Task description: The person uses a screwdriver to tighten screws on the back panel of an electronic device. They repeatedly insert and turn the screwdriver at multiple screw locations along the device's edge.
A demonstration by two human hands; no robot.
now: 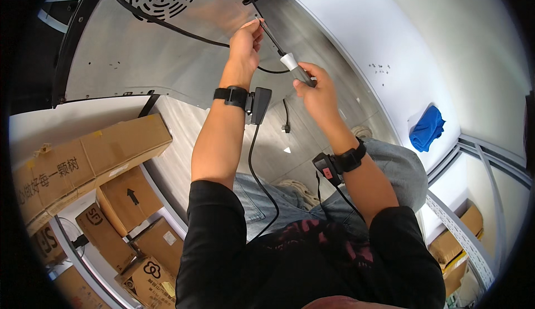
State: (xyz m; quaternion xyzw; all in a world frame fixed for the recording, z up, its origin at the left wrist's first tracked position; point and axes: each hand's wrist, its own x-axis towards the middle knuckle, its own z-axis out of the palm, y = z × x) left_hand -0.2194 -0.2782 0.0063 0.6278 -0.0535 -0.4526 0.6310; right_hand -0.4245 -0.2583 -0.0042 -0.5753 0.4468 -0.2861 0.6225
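- The right hand (pixel 319 93) is closed around the handle of the screwdriver (pixel 289 61); this grip looks secure to me.
- The left hand (pixel 243 42) has its fingers bent together near the tool's tip. If they grasp the tip or some small screw, I cannot tell from here.
- The screwdriver is tilted, its tip just beside the edge of the metal panel (pixel 161 75).
- A black cord (pixel 184 33) passes across the panel, behind the left hand.
- In my judgement, the step in hand is to set the tip at a fastening point.
- The next move calls for straight alignment, then steady turning with light pressure.
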